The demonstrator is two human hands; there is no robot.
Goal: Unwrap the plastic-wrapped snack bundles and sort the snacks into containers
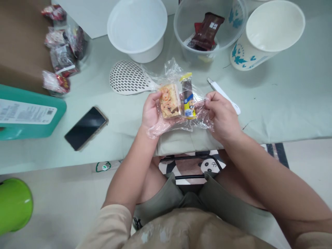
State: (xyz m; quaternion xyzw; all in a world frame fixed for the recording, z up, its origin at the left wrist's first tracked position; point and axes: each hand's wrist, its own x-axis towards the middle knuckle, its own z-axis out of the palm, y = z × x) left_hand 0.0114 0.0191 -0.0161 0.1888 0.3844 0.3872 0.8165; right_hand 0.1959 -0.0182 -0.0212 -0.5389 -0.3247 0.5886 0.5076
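Above the table's front edge, a clear plastic bag [199,119] stretches between my two hands. My left hand [153,110] is closed on its left side, thumb over a wrapped pastry block [169,102] with orange print. Beside the block, a narrow snack bar [188,97] in a yellow and blue wrapper lies in the clear plastic. My right hand [223,116] pinches the bag's right edge. Behind my left hand lies a white slotted skimmer [129,77], its handle end hidden by the bag. A white utility knife [225,97] rests just past my right hand.
Along the back stand a white tub [137,31], a clear tub [178,31] holding a brown snack packet [209,31], and a paper cup [259,48]. To the left are a phone [86,128], a green jug [58,107] and several wrapped snacks [63,57]. A green bin [15,205] is on the floor.
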